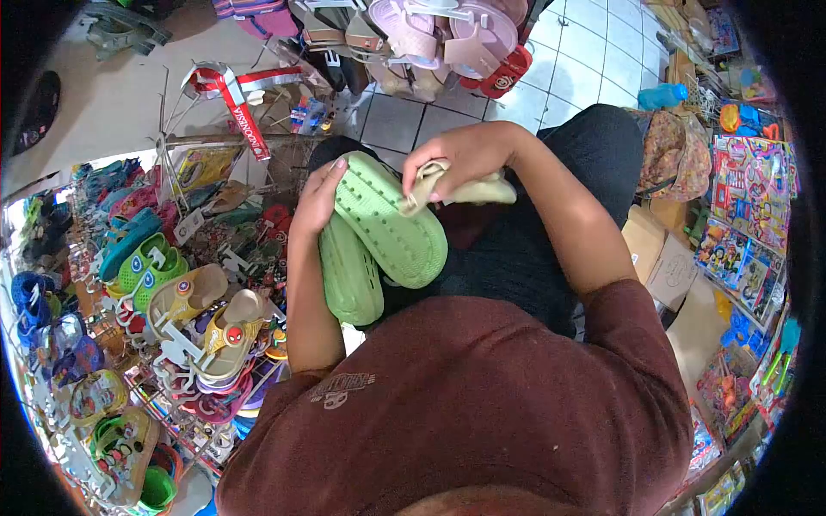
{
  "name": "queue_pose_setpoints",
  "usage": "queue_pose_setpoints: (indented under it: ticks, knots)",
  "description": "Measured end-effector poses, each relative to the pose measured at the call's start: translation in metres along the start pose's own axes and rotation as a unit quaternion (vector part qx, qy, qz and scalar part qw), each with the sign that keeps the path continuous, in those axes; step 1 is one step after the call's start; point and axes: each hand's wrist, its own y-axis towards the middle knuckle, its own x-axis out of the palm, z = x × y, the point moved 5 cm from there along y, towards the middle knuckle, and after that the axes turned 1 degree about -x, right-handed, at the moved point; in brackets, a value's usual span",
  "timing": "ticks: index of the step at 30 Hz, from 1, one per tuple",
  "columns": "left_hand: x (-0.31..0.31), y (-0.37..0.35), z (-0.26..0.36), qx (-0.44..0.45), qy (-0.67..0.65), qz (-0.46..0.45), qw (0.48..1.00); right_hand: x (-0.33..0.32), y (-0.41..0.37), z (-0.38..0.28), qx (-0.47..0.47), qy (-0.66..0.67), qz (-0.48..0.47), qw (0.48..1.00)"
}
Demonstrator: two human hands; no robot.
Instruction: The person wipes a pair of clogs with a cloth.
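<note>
head view: a seated person looks down onto their own lap, black trousers [516, 249] over a tiled floor [585, 60]. the left hand [317, 199] is wrapped around the end of the upper green clog [391, 228], fingers curled over its edge, sole side turned up and its rows of holes showing. the lower green clog [351, 275] lies under it, touching it and resting against the left forearm; whether the fingers also reach this one cannot be told. the right hand [460, 156] is closed on a folded cream piece [482, 191], pinched between thumb and fingers and pressed against the far edge of the upper clog; cloth or soft slipper cannot be told. both clogs sit above the lap, between the two hands.

risks, as judged: the lower clog appears held mainly by pressure from above, so a push from the right hand may slide it off towards the floor. the one-ended hold on the upper clog lets it pivot under that pressure. the left elbow hangs near a rack of children's sandals [185, 318]; a wide sweep may knock pairs off their hooks. the loose end of the cream piece may slip from the pinch.
</note>
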Motion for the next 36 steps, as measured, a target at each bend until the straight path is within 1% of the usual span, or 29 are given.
queue_pose_setpoints:
  ticks: [1, 3, 4, 7, 8, 9, 11, 12, 15, 16, 17, 19, 20, 21, 23, 25, 26, 27, 29, 30, 31, 32, 35, 36]
  knots:
    - [0.000, 0.002, -0.003, 0.004, -0.005, -0.007, 1.000, -0.008, 0.003, 0.003, -0.011, 0.000, 0.080, 0.997]
    - [0.003, 0.003, -0.005, 0.007, -0.021, -0.019, 1.000, -0.016, 0.011, 0.015, -0.032, 0.002, 0.236, 0.971]
    - [0.006, 0.003, -0.005, 0.008, -0.030, -0.025, 0.999, -0.015, 0.013, 0.014, -0.006, 0.013, 0.291, 0.957]
    - [0.009, 0.003, 0.007, 0.019, -0.043, -0.027, 0.999, -0.006, 0.038, 0.021, -0.108, 0.042, 0.287, 0.951]
    - [0.010, 0.000, 0.008, 0.017, -0.044, -0.027, 0.999, -0.005, 0.042, 0.030, -0.103, 0.019, 0.291, 0.951]
    - [0.008, -0.001, 0.004, 0.013, -0.048, -0.020, 0.999, 0.003, 0.038, 0.023, -0.066, -0.015, 0.228, 0.971]
    - [-0.002, 0.002, -0.005, 0.011, -0.056, -0.004, 0.998, 0.009, 0.009, -0.013, 0.007, -0.087, 0.096, 0.992]
    - [-0.002, 0.003, -0.007, -0.004, -0.084, -0.017, 0.996, 0.012, 0.001, -0.019, -0.006, -0.080, 0.025, 0.996]
    - [-0.001, 0.000, -0.003, 0.011, -0.051, 0.009, 0.999, 0.007, -0.002, -0.011, -0.040, -0.072, 0.028, 0.996]
    - [0.001, 0.000, -0.002, 0.018, -0.044, 0.002, 0.999, 0.002, -0.002, -0.012, -0.005, -0.055, 0.094, 0.994]
    - [0.001, 0.000, -0.001, 0.026, -0.039, -0.004, 0.999, 0.000, 0.004, -0.013, -0.021, -0.018, 0.154, 0.988]
    - [0.005, -0.001, 0.002, 0.044, -0.028, -0.010, 0.999, -0.002, 0.024, 0.007, -0.056, 0.053, 0.272, 0.959]
    - [0.007, -0.003, 0.003, 0.053, -0.022, -0.010, 0.998, -0.002, 0.034, 0.015, -0.088, 0.010, 0.283, 0.955]
    - [0.009, -0.003, 0.005, 0.063, -0.016, -0.011, 0.998, 0.000, 0.039, 0.008, -0.090, -0.001, 0.267, 0.959]
    - [0.006, -0.001, 0.004, 0.044, -0.051, -0.020, 0.998, 0.003, 0.030, 0.006, -0.010, 0.009, 0.229, 0.973]
    - [0.002, -0.006, 0.004, 0.023, -0.072, -0.018, 0.997, 0.018, 0.016, -0.005, 0.007, -0.065, 0.088, 0.994]
    - [0.000, -0.010, 0.006, 0.041, -0.054, 0.002, 0.998, 0.024, 0.014, 0.001, -0.013, -0.021, 0.016, 1.000]
    - [-0.001, -0.013, 0.008, 0.038, -0.048, 0.022, 0.998, 0.023, 0.003, -0.016, 0.020, -0.047, -0.043, 0.998]
    - [-0.006, -0.014, 0.012, 0.034, -0.032, 0.062, 0.997, 0.014, 0.005, 0.010, 0.003, -0.008, -0.024, 1.000]
    - [-0.005, -0.017, 0.015, 0.032, -0.025, 0.078, 0.996, 0.007, 0.010, 0.009, -0.029, -0.024, 0.074, 0.997]
    - [-0.005, -0.019, 0.018, 0.030, -0.019, 0.095, 0.995, -0.001, 0.016, 0.007, -0.061, -0.040, 0.171, 0.983]
    - [-0.005, -0.020, 0.021, 0.042, -0.008, 0.094, 0.995, -0.008, 0.020, 0.003, -0.094, -0.058, 0.266, 0.958]
    - [-0.003, -0.020, 0.020, 0.058, -0.012, 0.062, 0.996, 0.003, 0.043, 0.012, -0.041, 0.085, 0.273, 0.957]
    - [0.000, -0.018, 0.017, 0.059, -0.020, 0.047, 0.997, 0.009, 0.041, 0.000, -0.030, 0.125, 0.248, 0.960]
